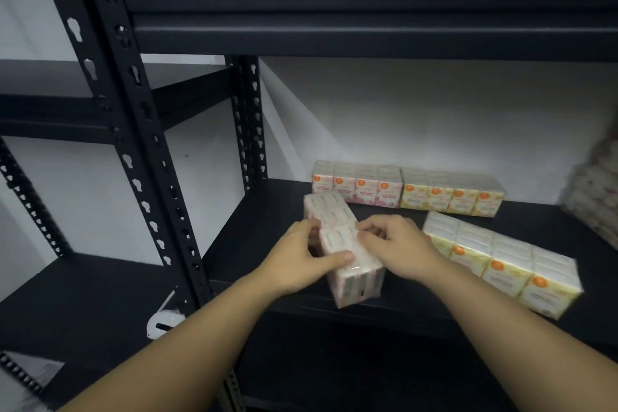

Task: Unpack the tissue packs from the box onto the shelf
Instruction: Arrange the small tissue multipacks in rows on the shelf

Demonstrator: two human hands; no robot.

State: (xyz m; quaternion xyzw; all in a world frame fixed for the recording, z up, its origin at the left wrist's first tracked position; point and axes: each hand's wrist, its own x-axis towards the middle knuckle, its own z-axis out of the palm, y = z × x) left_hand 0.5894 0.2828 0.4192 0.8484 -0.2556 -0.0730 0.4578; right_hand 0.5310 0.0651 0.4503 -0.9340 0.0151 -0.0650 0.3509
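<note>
A pink tissue pack (337,227) lies lengthwise on the black shelf (254,244), its near end at the front edge. My left hand (301,257) grips its left side with the thumb across the top. My right hand (394,244) holds its right side, fingers curled onto the top. Against the back wall stand another pink pack (356,186) and a yellow pack (451,194) side by side. A second yellow pack (501,261) lies at an angle to the right of my hands. The box is out of view.
The upper shelf beam (368,17) hangs low over the working shelf. A slotted black upright (140,130) stands at left, with a neighbouring shelf unit (83,304) beyond it. A blurred stack of packs (598,197) sits at the far right. A white round object (164,321) lies by the upright.
</note>
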